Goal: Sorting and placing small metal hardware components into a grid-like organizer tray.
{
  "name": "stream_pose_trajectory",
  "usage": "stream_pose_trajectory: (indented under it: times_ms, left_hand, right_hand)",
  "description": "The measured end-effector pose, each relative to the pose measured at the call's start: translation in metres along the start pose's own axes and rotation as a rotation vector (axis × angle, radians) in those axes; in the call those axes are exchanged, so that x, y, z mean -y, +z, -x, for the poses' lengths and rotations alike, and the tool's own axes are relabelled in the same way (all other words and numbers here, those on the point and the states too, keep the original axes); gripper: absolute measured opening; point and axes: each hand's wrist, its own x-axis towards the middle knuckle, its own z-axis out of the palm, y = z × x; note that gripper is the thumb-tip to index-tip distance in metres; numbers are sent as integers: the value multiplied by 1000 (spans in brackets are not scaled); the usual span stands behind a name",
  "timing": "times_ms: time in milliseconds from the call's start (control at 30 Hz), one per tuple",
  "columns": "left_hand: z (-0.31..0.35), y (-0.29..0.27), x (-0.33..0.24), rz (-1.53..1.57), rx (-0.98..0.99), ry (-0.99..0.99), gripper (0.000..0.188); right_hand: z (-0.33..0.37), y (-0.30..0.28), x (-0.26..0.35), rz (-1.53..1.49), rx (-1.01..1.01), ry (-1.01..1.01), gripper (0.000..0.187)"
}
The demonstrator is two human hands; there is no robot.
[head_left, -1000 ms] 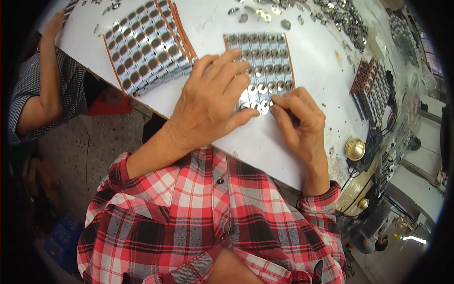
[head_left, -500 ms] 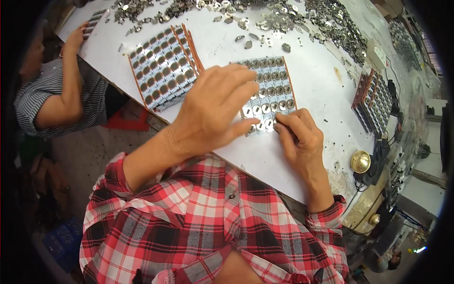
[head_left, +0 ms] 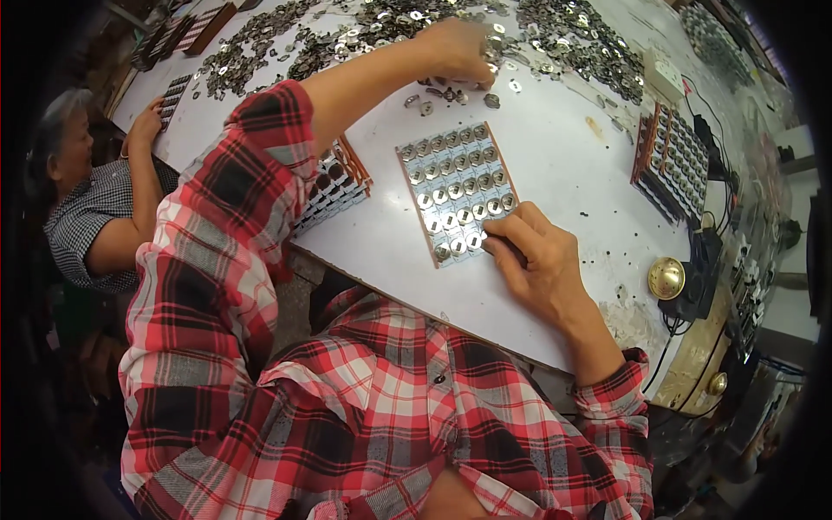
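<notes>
A light-blue circuit-board panel [head_left: 445, 178] with brown-red side strips lies flat in front of me, rows of small metal pieces set on it. At its lower right corner my right hand [head_left: 542, 264] is closed in a pinch, a shiny metal piece at the fingertips, over the nearest row. My left arm stretches forward over the table. At the scattered pile of metal pieces [head_left: 373, 30] my left hand [head_left: 455, 50] reaches down; its fingers are smeared and partly hidden, so their grip is unclear.
A stack of filled panels [head_left: 334, 186] is partly behind my left arm. Another panel stack [head_left: 676, 165] stands at the right, near a brass-coloured dome [head_left: 666, 278] and cables. A co-worker [head_left: 104, 199] sits at the far left, a hand on another panel [head_left: 175, 97].
My left hand has gone from above the panel forward to the metal pile, uncovering the panel. My right hand stays pinched at the panel's near right corner.
</notes>
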Motion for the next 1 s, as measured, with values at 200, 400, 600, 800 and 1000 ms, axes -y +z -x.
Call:
stream_pose_trajectory:
  times_ms: [200, 400, 600, 800, 1000]
  left_hand:
    - [-24, 1, -39, 792, 373, -173, 23]
    - [-8, -25, -73, 1141, 547, -89, 21]
    - [-17, -32, -61, 790, 428, 58, 23]
    - [15, -19, -18, 214, 107, 422, 30]
    - [-3, -12, -42, 635, 477, -48, 14]
  right_hand:
    - [2, 0, -3, 41, 3, 16, 18]
    - [1, 0, -3, 30, -10, -17, 17]
    - [4, 3, -10, 48, -13, -15, 16]
    - [0, -1, 3, 42, 44, -62, 15]
    - [4, -2, -5, 43, 37, -45, 15]
